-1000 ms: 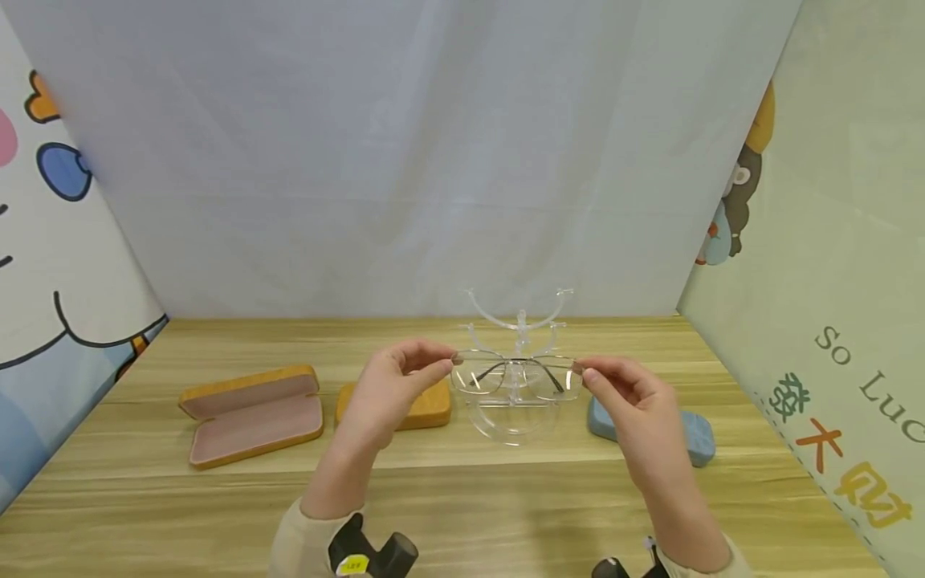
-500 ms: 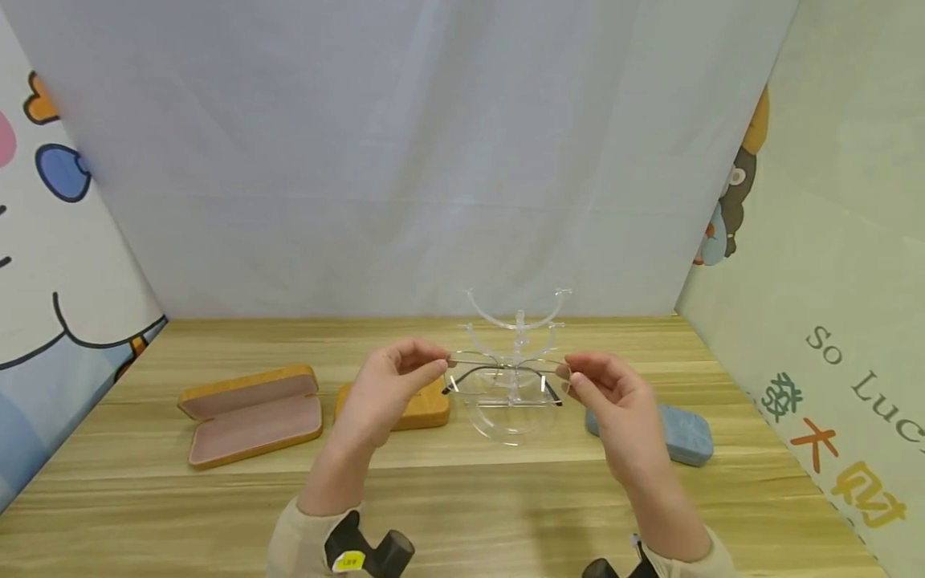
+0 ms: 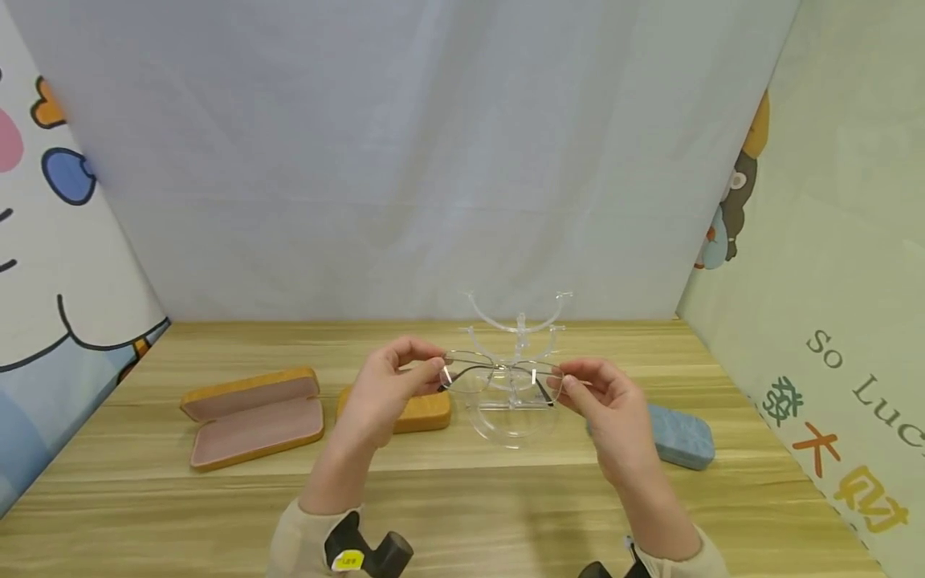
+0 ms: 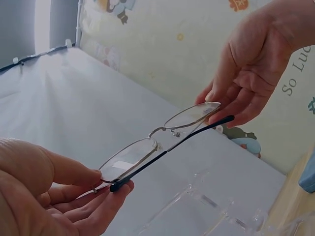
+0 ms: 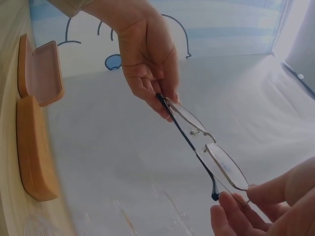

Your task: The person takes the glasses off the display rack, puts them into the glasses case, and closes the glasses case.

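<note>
A pair of thin metal-framed eyeglasses (image 3: 502, 371) is held up in front of a clear display stand (image 3: 522, 325), its dark-tipped temples folded behind the lenses. My left hand (image 3: 386, 389) pinches one end of the frame between thumb and fingers. At the other end my right hand (image 3: 610, 409) pinches the frame likewise. From the left wrist, the eyeglasses (image 4: 160, 142) stretch between both hands, well apart from the stand's clear arms below. The right wrist view shows a dark temple (image 5: 184, 135) crossing behind both lenses.
An open yellow glasses case (image 3: 256, 421) with pink lining lies on the left of the wooden table (image 3: 462, 514). Beside it is a closed yellow case (image 3: 426, 411), partly behind my left hand. A closed blue case (image 3: 682, 437) lies on the right. Grey cloth (image 3: 405, 160) hangs behind.
Both hands have shifted slightly left with the eyeglasses, the right hand more, and the frame has turned a little. The folded temples sit at a different angle. Cases and stand stay in place.
</note>
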Tool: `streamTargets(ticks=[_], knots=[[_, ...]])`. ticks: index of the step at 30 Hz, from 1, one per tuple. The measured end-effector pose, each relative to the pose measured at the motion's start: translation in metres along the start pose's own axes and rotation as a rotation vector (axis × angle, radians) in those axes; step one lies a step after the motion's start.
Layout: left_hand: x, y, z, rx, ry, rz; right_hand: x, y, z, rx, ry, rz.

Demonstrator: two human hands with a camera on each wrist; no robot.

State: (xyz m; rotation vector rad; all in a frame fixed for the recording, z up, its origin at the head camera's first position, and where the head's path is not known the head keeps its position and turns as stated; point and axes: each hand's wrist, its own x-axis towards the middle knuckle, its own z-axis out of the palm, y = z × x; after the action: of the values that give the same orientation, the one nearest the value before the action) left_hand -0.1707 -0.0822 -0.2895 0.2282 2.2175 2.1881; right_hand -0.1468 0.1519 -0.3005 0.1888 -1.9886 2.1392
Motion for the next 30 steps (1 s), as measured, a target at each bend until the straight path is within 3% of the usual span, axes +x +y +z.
streamTargets(ticks=[7, 17, 25, 30], knots=[[0.0, -0.009, -0.012, -0.016, 0.02, 0.0, 0.002, 0.009, 0.011, -0.014, -0.013, 0.043], [-0.005, -0.032, -0.04, 0.003, 0.02, -0.012, 0.001, 0.033, 0.032, -0.052, -0.033, 0.09], [-0.013, -0.042, -0.054, 0.008, 0.093, -0.052, 0.001, 0.049, 0.048, -0.093, -0.129, 0.069], [-0.019, -0.052, -0.069, 0.015, 0.105, -0.062, 0.001, 0.057, 0.058, -0.104, -0.198, 0.047]])
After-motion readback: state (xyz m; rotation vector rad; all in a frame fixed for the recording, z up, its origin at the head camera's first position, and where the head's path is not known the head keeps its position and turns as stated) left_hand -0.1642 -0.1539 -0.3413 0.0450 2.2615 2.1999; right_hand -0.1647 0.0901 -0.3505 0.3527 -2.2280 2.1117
